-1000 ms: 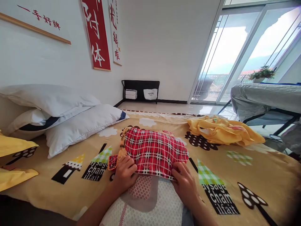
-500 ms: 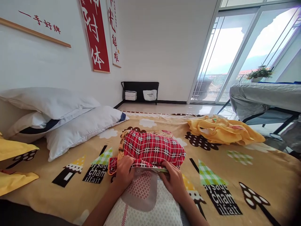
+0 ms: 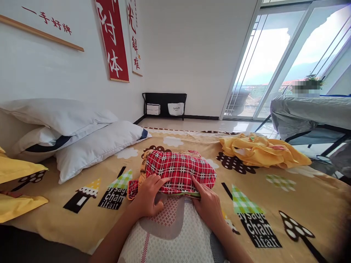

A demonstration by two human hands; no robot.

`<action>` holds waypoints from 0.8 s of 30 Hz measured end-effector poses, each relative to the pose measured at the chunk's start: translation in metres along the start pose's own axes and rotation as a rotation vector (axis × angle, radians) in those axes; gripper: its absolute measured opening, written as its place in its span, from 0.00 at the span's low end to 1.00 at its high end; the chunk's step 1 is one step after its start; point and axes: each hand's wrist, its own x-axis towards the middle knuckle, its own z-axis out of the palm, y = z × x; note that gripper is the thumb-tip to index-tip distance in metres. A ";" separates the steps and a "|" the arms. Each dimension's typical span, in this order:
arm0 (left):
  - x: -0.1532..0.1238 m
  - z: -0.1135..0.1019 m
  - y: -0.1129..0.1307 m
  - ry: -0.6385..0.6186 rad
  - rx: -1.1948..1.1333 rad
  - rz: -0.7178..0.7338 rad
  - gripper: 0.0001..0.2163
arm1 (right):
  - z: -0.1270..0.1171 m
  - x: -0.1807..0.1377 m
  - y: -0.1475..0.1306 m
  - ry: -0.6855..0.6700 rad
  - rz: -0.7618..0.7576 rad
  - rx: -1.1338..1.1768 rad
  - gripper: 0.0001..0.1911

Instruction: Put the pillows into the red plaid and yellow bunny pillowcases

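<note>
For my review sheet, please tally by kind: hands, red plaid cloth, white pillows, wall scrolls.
Hands: 2, left hand and right hand
Red plaid cloth: 1
White pillows: 3, top pillow, middle pillow, front pillow
Wall scrolls: 3, wide scroll, red scroll, narrow scroll
Total: 9

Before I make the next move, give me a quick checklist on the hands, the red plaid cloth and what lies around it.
1. Left hand touching the red plaid cloth: ok, at its near left part.
2. Right hand touching the cloth: ok, at its near right part.
3. Right hand's grip: cannot tell; its thumb is not clearly visible.
4. Cloth lying flat: not ok, it bulges and wrinkles.
5. Yellow cloth on the right kept apart: ok.
6. White pillows kept apart: ok.
</note>
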 end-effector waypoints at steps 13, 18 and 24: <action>0.013 0.012 0.032 -0.214 0.044 -0.242 0.25 | 0.021 0.041 -0.007 0.041 0.218 -0.224 0.28; -0.003 -0.018 0.026 -0.235 -0.089 -0.140 0.19 | 0.005 0.011 0.007 0.057 0.038 0.206 0.26; -0.003 -0.018 -0.028 0.033 -0.283 -0.350 0.16 | -0.029 -0.020 0.021 -0.190 0.046 0.692 0.14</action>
